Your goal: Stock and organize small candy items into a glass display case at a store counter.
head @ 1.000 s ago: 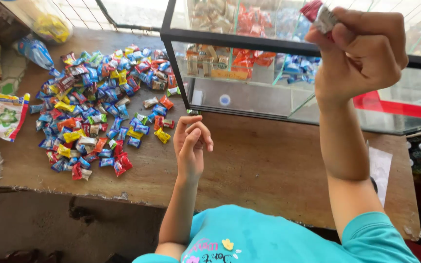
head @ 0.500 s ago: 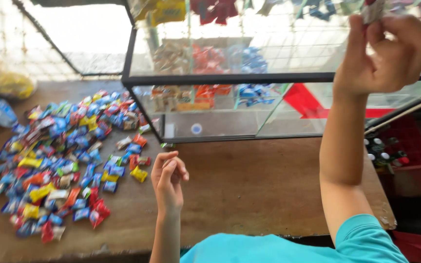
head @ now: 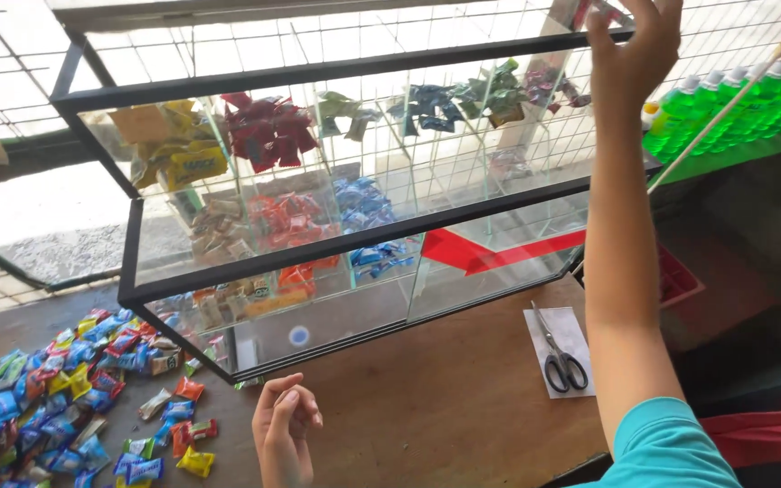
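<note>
While the right hand (head: 633, 56) reaches high above the glass case (head: 318, 244), fingers pinched on a small packet (head: 600, 13), a steady grip matters. Left hand (head: 284, 425) hovers empty, fingers loosely curled, near the candies (head: 65, 398).

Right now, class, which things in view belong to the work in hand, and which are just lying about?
In the work:
- right hand, raised to the top of the glass display case
- left hand, empty, above the wooden counter
- heap of wrapped sweets beside it

Lying about:
- scissors on white paper
- green bottles
- hanging snack packets
</note>
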